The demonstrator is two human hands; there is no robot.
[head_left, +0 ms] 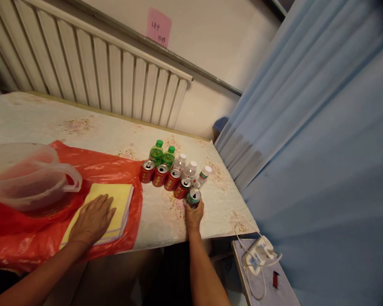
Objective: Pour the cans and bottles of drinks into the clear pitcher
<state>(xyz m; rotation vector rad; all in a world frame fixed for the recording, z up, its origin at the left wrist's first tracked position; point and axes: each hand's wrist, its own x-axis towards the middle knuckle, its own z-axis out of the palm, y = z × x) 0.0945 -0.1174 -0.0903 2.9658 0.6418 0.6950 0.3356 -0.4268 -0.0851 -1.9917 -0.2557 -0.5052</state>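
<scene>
My left hand (94,219) lies flat, fingers spread, on a yellow folded cloth (116,204) that rests on a red plastic sheet (25,238). My right hand (194,215) is wrapped round a green can (193,196) standing on the table (159,216) near its front edge. The green can ends a row of several red cans (161,174). Behind the row stand two green-capped bottles (162,155) and three small white-capped bottles (191,170).
A clear plastic pitcher (25,178) sits on the red sheet at the left. A white radiator (92,63) runs along the wall behind the table. A blue curtain (322,148) hangs on the right. A small stand (264,272) with a white charger and cable is below the table's corner.
</scene>
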